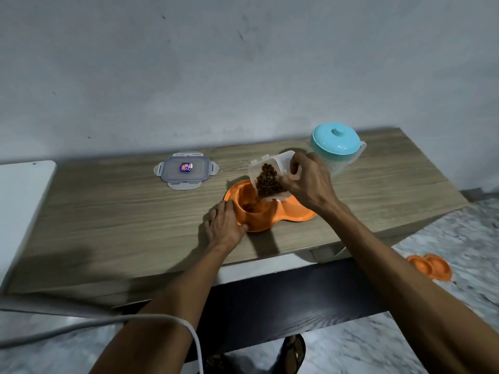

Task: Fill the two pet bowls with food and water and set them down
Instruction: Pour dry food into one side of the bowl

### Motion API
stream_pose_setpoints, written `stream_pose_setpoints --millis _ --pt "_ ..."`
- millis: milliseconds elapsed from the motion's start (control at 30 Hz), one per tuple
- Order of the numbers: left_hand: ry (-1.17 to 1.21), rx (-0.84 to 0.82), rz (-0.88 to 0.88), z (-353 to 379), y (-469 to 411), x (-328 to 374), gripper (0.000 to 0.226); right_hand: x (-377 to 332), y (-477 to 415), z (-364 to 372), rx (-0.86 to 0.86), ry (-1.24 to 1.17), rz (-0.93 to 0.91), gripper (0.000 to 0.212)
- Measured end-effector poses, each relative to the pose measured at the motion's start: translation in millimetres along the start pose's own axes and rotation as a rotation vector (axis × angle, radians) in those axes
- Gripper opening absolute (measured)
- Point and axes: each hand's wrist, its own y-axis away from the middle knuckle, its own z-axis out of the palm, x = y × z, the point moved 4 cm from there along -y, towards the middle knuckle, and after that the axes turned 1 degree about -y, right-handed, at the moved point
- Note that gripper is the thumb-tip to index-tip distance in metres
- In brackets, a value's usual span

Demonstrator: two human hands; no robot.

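Observation:
An orange double pet bowl [294, 215] sits on the wooden table [108, 220]. My right hand [310, 182] grips a clear plastic food container [270, 174], tilted mouth down over the left bowl. Brown kibble [266, 179] slides out of it, and some lies in that bowl. My left hand [225, 225] rests against the bowl's left rim, fingers on its edge. A clear water jug with a turquoise lid [336, 143] stands behind my right hand. The right bowl is mostly hidden by the container and my hand.
The container's lid [186, 170] lies flat on the table at the back left. A second orange double bowl [430, 265] lies on the marble floor at the right. A white surface [24, 190] adjoins the table's left end. A grey cable [108, 319] crosses near my left forearm.

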Motion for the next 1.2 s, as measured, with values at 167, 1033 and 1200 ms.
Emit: stream_pose_setpoints --millis 167,1033,1200 --pt "-0.013 0.009 -0.002 0 1 0 0.084 -5 4 -1 0.0 0.033 -0.064 0.033" --pt "-0.019 0.001 -0.014 1 0 1 0.085 0 4 2 0.037 0.012 -0.102 0.035" --pt "-0.014 0.006 -0.008 3 0 0 0.086 8 0 -2 0.06 -0.056 -0.012 0.036"
